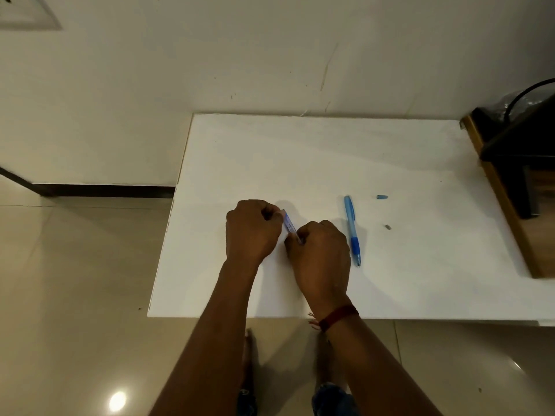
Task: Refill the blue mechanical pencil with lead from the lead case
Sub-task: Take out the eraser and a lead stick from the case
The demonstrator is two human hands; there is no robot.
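Both hands hold the lead case (pixel 289 225), one at each end. The left hand (pixel 253 229) has its fingers curled round the far end, and the right hand (pixel 321 253) pinches the near end with curled fingers. The case is a slim, pale piece with blue on it, slanting between the two fists just above the white table (pixel 300 151). Whether its lid is open cannot be told, since the fingers cover both ends.

The blue pencil (pixel 352 231) lies flat on the table just to the right of the right hand, untouched, with its tip pointing toward the person and its darker blue grip near that tip. The lead case and both hands are left of the pencil, near it but not touching. A small blue cap (pixel 382 197) lies to the right of the pencil's far end. A tiny grey bit (pixel 388 227) lies right of the pencil's middle. Further right of the pencil, a wooden stand (pixel 510 190) meets the table's edge. A red thread band (pixel 339 316) circles the right wrist.
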